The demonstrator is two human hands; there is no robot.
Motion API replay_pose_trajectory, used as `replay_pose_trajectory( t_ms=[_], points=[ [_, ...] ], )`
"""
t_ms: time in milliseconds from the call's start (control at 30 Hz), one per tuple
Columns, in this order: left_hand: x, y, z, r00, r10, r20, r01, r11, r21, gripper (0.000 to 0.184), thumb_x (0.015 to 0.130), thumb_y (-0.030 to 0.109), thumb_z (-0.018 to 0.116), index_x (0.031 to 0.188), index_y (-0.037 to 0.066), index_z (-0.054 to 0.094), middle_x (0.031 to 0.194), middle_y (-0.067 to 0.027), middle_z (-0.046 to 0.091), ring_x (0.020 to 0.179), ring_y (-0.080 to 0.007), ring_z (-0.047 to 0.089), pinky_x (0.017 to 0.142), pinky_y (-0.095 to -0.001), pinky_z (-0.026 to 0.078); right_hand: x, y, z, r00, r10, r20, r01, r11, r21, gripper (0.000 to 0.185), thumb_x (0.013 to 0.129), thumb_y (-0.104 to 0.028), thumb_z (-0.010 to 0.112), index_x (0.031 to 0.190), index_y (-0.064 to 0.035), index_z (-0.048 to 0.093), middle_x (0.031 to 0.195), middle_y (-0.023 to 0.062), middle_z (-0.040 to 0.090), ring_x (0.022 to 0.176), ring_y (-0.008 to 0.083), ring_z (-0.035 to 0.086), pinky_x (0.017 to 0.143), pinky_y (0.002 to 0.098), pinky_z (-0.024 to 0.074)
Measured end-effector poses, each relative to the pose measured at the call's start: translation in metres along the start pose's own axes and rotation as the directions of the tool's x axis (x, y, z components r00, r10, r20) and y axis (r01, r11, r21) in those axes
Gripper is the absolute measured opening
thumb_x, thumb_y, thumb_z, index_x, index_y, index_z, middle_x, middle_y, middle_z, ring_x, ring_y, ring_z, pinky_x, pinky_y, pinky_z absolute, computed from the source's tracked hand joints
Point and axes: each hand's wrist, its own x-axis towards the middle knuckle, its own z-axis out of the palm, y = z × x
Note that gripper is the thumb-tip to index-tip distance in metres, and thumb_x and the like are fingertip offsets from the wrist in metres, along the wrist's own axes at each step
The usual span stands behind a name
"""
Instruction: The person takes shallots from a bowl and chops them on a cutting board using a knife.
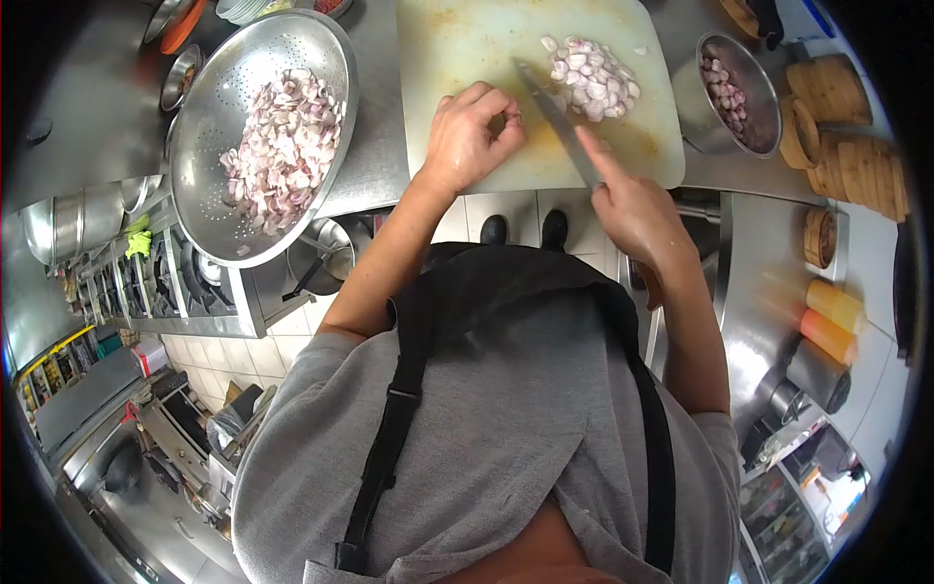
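My right hand grips a knife, index finger stretched along the blade. The blade lies slantwise over the pale cutting board, its tip pointing away from me. Just beyond the blade sits a pile of peeled shallots, some of them cut. Left of the knife, my left hand is over the board with its fingers curled in toward the thumb. Whatever is between those fingertips, if anything, is hidden.
At the left, a large perforated metal colander holds many shallot pieces. A metal bowl with more shallots stands right of the board. Bamboo steamers and squeeze bottles are further right; a stove is at left.
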Motion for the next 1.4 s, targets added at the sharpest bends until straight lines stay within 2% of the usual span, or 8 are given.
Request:
replay_pose_trajectory(
  t_ms=[100,200,333,400,733,967,1033,1400],
  points=[
    [0.002,-0.001,0.006,0.983,0.169,-0.075,-0.165,0.985,0.051,0.011,0.087,0.017,0.078,0.097,0.014,0.074,0.093,-0.0021,0.071,0.085,-0.0245,0.070,0.081,-0.0398,0.050,-0.010,0.013,-0.006,0.995,0.055,-0.085,-0.056,0.998,-0.004,0.075,0.101,-0.017,0.052,0.171,-0.0291,0.030,0.096,0.0285,0.074,0.091,0.0474,0.072,0.086,0.0571,0.0535],
    [0.007,0.002,0.015,0.985,0.173,-0.011,-0.173,0.984,0.036,0.015,0.085,0.020,0.078,0.097,0.016,0.070,0.098,-0.0027,0.069,0.099,-0.0271,0.069,0.084,-0.0438,0.050,-0.025,0.015,-0.003,0.990,0.063,-0.126,-0.064,0.998,-0.009,0.076,0.100,-0.016,0.053,0.171,-0.0290,0.029,0.094,0.0277,0.074,0.089,0.0475,0.072,0.085,0.0572,0.0536],
    [0.009,0.000,0.017,0.988,0.148,-0.041,-0.148,0.989,0.007,0.015,0.084,0.018,0.077,0.097,0.015,0.070,0.096,-0.0033,0.069,0.097,-0.0283,0.069,0.085,-0.0453,0.051,-0.045,0.008,0.008,0.992,0.022,-0.126,-0.033,0.996,-0.082,0.080,0.097,-0.012,0.056,0.171,-0.0280,0.030,0.088,0.0231,0.074,0.080,0.0463,0.072,0.080,0.0570,0.0550],
    [0.008,0.001,0.013,0.986,0.159,-0.053,-0.161,0.987,-0.027,0.012,0.087,0.012,0.079,0.096,0.010,0.071,0.089,-0.0056,0.069,0.085,-0.0293,0.069,0.081,-0.0429,0.054,-0.051,0.004,0.013,0.992,-0.002,-0.129,-0.012,0.994,-0.108,0.079,0.097,-0.011,0.056,0.171,-0.0279,0.031,0.084,0.0235,0.073,0.078,0.0459,0.071,0.079,0.0568,0.0550],
    [0.013,-0.001,0.014,0.982,0.187,-0.025,-0.187,0.982,-0.021,0.014,0.083,0.009,0.079,0.094,0.010,0.071,0.091,-0.0066,0.072,0.086,-0.0313,0.070,0.081,-0.0431,0.058,-0.061,-0.003,0.020,0.973,-0.138,-0.187,0.086,0.962,-0.260,0.087,0.089,-0.002,0.059,0.169,-0.0263,0.035,0.073,0.0185,0.069,0.066,0.0405,0.070,0.068,0.0549,0.0555],
    [0.013,0.003,0.010,0.987,0.158,-0.016,-0.159,0.986,-0.051,0.012,0.082,0.007,0.077,0.093,0.009,0.072,0.090,-0.0072,0.071,0.084,-0.0310,0.070,0.077,-0.0427,0.058,-0.053,0.001,0.024,0.980,-0.112,-0.164,0.072,0.970,-0.233,0.088,0.090,-0.005,0.058,0.170,-0.0298,0.032,0.072,0.0180,0.070,0.066,0.0409,0.070,0.070,0.0565,0.0556],
    [0.012,0.000,0.014,0.987,0.161,-0.009,-0.161,0.985,-0.062,0.012,0.083,0.007,0.077,0.093,0.009,0.072,0.090,-0.0073,0.071,0.083,-0.0310,0.070,0.077,-0.0427,0.058,-0.050,0.001,0.025,0.996,-0.057,-0.063,0.038,0.960,-0.276,0.082,0.094,-0.010,0.057,0.171,-0.0228,0.030,0.084,0.0204,0.075,0.072,0.0421,0.073,0.072,0.0561,0.0577],
    [0.011,-0.002,0.015,0.991,0.135,0.005,-0.134,0.988,-0.075,0.015,0.081,0.015,0.078,0.094,0.014,0.070,0.089,-0.0046,0.068,0.093,-0.0315,0.068,0.083,-0.0453,0.054,-0.049,0.001,0.024,0.997,-0.051,-0.050,0.038,0.970,-0.240,0.084,0.093,-0.010,0.058,0.171,-0.0235,0.029,0.082,0.0208,0.075,0.073,0.0428,0.073,0.073,0.0578,0.0567]
  ],
)
